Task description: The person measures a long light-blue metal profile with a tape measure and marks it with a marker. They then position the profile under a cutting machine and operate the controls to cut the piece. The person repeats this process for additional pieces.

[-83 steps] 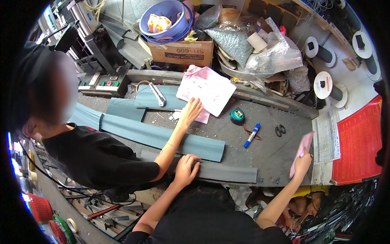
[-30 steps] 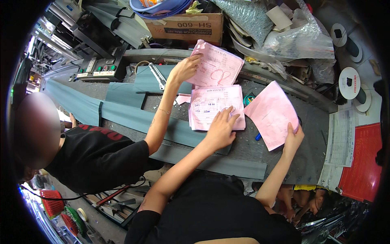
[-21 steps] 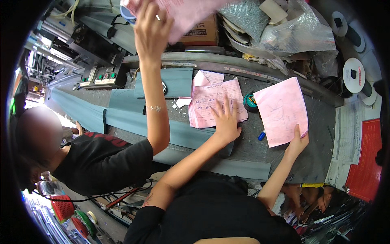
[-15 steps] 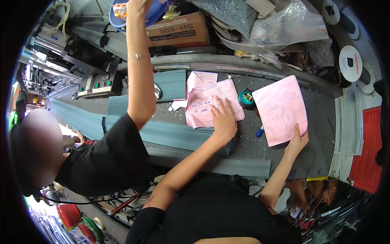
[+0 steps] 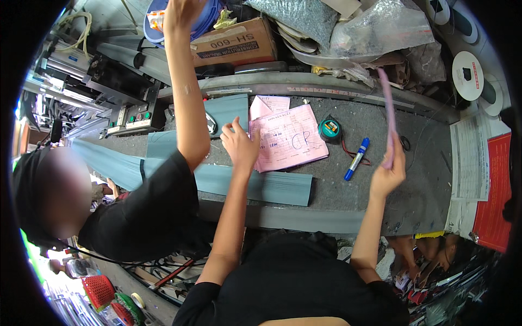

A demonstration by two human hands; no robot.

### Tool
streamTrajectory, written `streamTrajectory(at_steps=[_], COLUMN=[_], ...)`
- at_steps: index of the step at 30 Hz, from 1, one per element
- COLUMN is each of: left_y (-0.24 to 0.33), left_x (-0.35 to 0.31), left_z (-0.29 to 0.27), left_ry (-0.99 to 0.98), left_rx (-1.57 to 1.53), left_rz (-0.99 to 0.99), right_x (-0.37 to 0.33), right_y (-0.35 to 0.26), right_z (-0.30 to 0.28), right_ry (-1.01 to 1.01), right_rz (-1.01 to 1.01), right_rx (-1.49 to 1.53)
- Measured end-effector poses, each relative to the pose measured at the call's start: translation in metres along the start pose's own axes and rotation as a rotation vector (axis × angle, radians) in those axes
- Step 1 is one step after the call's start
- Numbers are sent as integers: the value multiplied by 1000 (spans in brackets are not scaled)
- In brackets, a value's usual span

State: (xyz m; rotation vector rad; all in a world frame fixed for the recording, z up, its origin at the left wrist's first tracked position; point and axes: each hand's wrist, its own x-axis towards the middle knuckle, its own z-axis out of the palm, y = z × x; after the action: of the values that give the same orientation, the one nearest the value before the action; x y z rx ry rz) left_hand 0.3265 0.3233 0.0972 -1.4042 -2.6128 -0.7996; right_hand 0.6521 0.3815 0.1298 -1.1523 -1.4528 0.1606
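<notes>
Pink paper [image 5: 388,103] is gripped by the right hand [image 5: 388,175]; the left hand [image 5: 241,148] is spread at the edge of stacked sheets [image 5: 293,140]. A packet [image 5: 156,20] is held in the basin [image 5: 205,25].

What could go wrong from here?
1. The left hand is close to the utility knife; a sideways brush might knock it.
2. That hand overlaps the edge of the pink paper stack, so a snag could shift sheets.
3. The right hand holds the raised pink paper low; it might flop.
</notes>
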Motion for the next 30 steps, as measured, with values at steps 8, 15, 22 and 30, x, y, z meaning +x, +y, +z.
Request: streamTrajectory(at_steps=[8,15,22,30], left_y=[41,23,-34,-37], left_x=[-54,-55,-4,12], left_z=[19,36,-3,-27], left_ry=[-497,-510,-349,131], left_rx=[110,190,-292,-596], left_rz=[295,476,145,1], right_x=[-15,-55,-37,-44], right_y=[-49,-30,12,16], right_z=[80,131,134,135], right_ry=[-245,-872,-683,-651], right_rz=[-350,-177,-65,-99], right_rx=[100,-233,-193,-212])
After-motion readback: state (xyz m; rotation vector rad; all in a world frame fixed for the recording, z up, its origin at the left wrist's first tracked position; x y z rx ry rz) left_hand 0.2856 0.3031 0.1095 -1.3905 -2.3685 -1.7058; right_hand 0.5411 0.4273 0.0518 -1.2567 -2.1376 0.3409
